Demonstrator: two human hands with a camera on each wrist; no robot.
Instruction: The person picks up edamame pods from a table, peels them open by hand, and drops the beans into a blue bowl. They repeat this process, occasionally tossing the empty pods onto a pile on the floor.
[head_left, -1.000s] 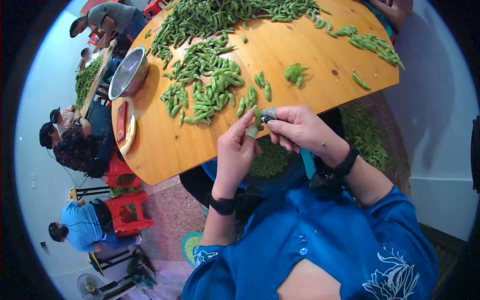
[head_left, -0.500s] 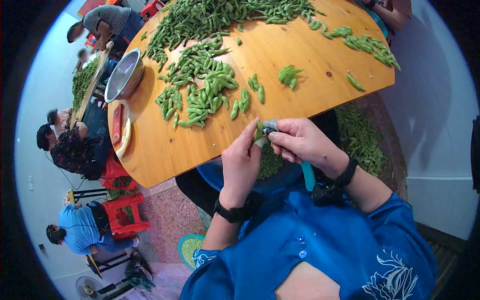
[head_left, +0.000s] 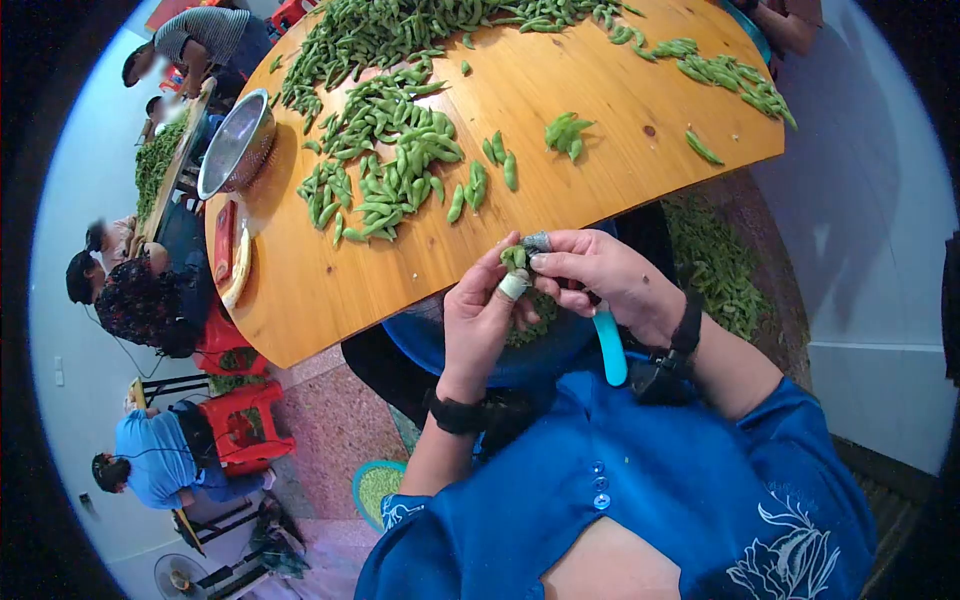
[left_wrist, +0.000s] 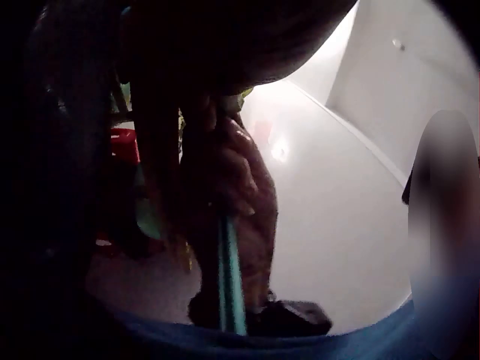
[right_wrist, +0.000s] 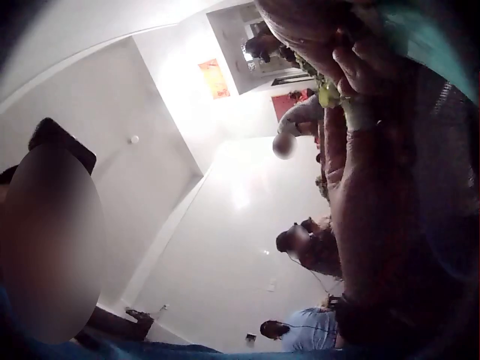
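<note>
1. The left hand point(head_left: 478, 318) and right hand point(head_left: 600, 275) both pinch one edamame pod point(head_left: 515, 259) just off the table point(head_left: 560, 200) edge.
2. The right hand also grips a teal-handled tool point(head_left: 609, 347).
3. Loose pods point(head_left: 395, 170) lie on the table.

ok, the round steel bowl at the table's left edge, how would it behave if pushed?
The round steel bowl looks thin-walled, so probably light and stiff. It sits tilted against the wooden table's edge, so a push could likely tip it off. Its curved, smooth metal would probably slide and rock easily.
</note>
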